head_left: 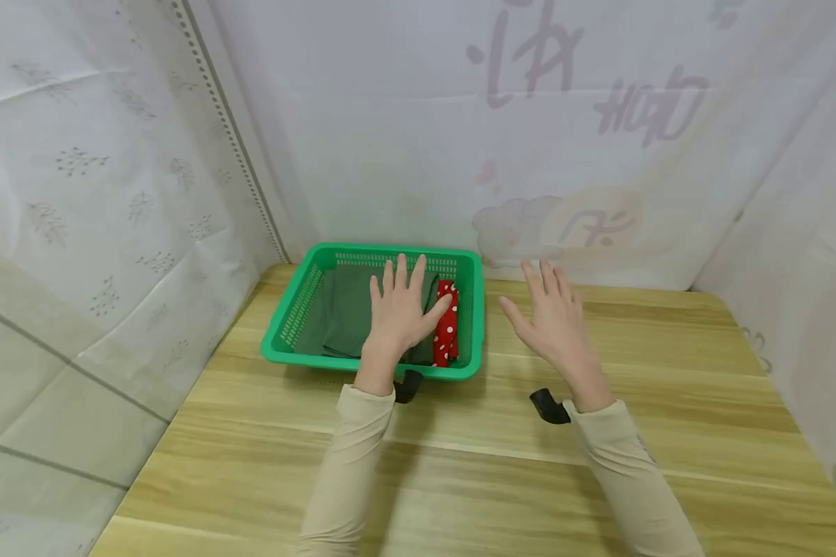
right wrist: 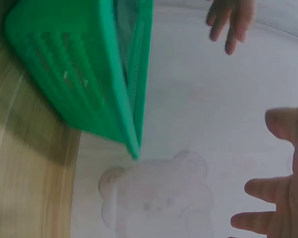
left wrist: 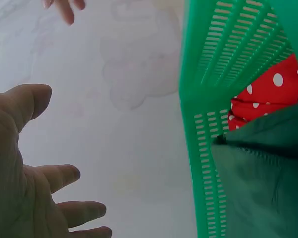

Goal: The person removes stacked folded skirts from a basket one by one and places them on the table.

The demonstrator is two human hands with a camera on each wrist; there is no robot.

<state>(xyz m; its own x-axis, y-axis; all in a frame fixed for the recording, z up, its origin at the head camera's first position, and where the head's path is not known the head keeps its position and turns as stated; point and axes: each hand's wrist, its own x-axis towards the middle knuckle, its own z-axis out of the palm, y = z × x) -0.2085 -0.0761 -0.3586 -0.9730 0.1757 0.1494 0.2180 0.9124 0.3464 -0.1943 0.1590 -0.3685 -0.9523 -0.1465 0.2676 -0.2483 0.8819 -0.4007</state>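
Note:
A green plastic basket (head_left: pixel 286 355) with slotted walls stands on the wooden table. Dark green folded cloth (head_left: pixel 351 309) fills most of it, and a red cloth with white dots (head_left: pixel 446 333) lies along its right side. Above the basket, the left hand (head_left: pixel 399 313) is spread with straight fingers, holding nothing. To the right of the basket, the right hand (head_left: pixel 553 325) is held over the table, fingers also spread and nothing in them. Both wrist views show the fingers apart from the basket, with part of the other hand at the top.
The wooden table (head_left: pixel 488 480) reaches back to a pale printed curtain (head_left: pixel 390 155). Light patterned sheets hang on the left (head_left: pixel 111 193) and on the right. A black wrist mount (head_left: pixel 549 406) juts from the right wrist, and a similar one (head_left: pixel 408 386) from the left.

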